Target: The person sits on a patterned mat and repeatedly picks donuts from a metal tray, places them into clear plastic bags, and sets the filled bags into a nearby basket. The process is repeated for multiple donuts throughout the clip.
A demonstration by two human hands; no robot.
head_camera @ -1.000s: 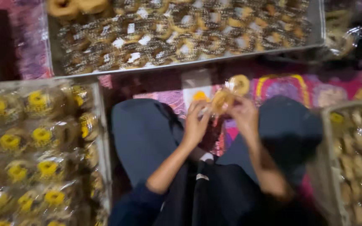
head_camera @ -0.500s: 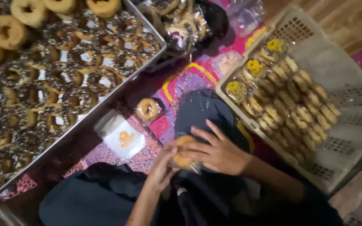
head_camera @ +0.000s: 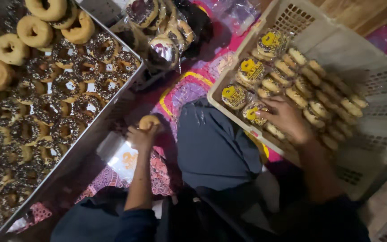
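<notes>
My left hand [head_camera: 140, 136] grips a plain donut [head_camera: 149, 121] just beside the big metal tray [head_camera: 96, 134] of chocolate-sprinkled donuts [head_camera: 66, 105]. A small stack of clear wrappers [head_camera: 122, 157] lies on the mat right under that hand. My right hand [head_camera: 287, 118] reaches into the beige plastic crate [head_camera: 372, 96] and presses a wrapped donut [head_camera: 255, 113] into the rows of wrapped donuts [head_camera: 305, 85] there. My knee in dark trousers [head_camera: 213, 148] lies between the two hands.
Plain unglazed donuts [head_camera: 32, 31] fill the tray's far left corner. A clear bag of wrapped donuts [head_camera: 164, 33] sits at the top centre on the patterned pink mat [head_camera: 189, 89]. Wooden floor [head_camera: 363, 13] shows beyond the crate.
Both hands were together wrapping a donut over my lap. Now the right hand has carried it into the crate, and the left hand has moved to the donut near the tray.
</notes>
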